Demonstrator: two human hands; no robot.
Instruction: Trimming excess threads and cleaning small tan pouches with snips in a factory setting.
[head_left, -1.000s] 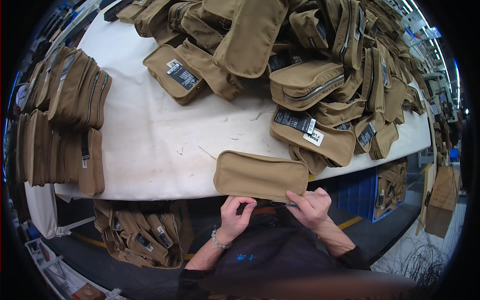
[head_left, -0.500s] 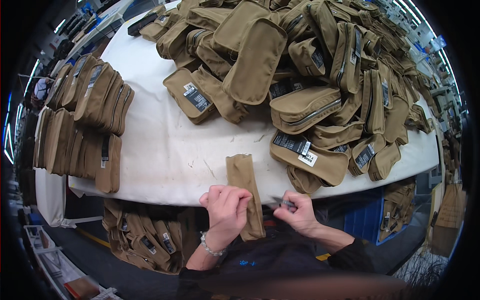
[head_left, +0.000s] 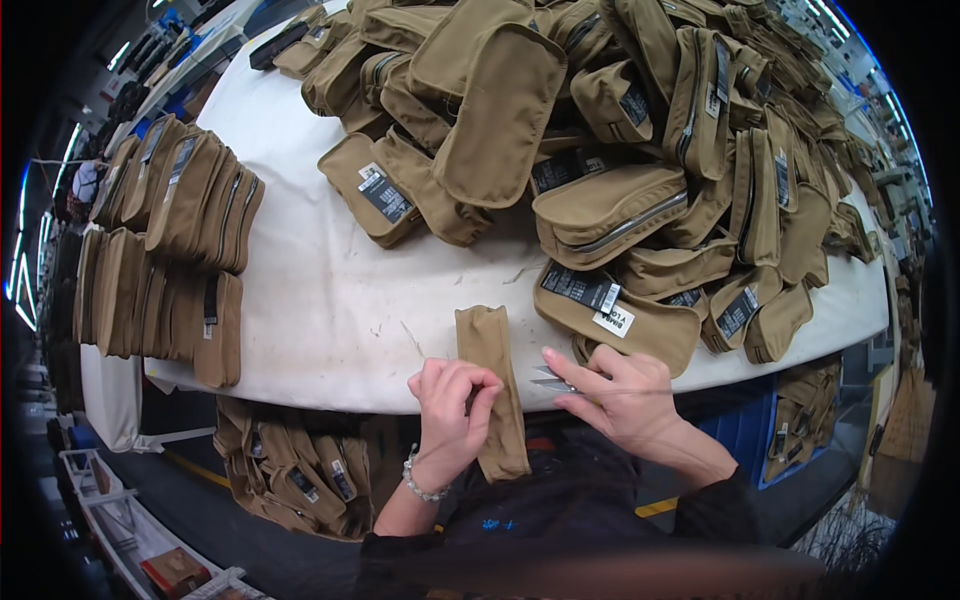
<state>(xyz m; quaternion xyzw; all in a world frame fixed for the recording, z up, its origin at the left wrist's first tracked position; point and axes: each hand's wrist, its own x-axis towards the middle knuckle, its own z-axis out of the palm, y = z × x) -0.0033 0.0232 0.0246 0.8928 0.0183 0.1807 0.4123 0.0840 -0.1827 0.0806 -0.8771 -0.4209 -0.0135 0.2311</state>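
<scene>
A khaki fabric pouch (head_left: 487,365) lies narrow side up across the table's front edge, its near end hanging over toward my body. Just left of it is my left hand (head_left: 452,405), its thumb and forefinger pinched together beside the pouch's edge. Whatever the pinch holds, perhaps a thread, is too small to make out. My right hand (head_left: 628,400) grips small thread snips (head_left: 553,381), with the blades apart and pointing left at the pouch. A gap separates the blades from the fabric.
A large heap of khaki zip pouches (head_left: 500,120) with dark tags covers the back and right of the white table (head_left: 310,310). Neat stacks of pouches (head_left: 190,220) stand at the left edge. Below the table are more pouches (head_left: 290,480) and a blue crate (head_left: 715,440).
My right hand has moved up and to the right, and the snips' blades now show apart. My left hand has shifted slightly, still pinched. The pouch has barely moved.
</scene>
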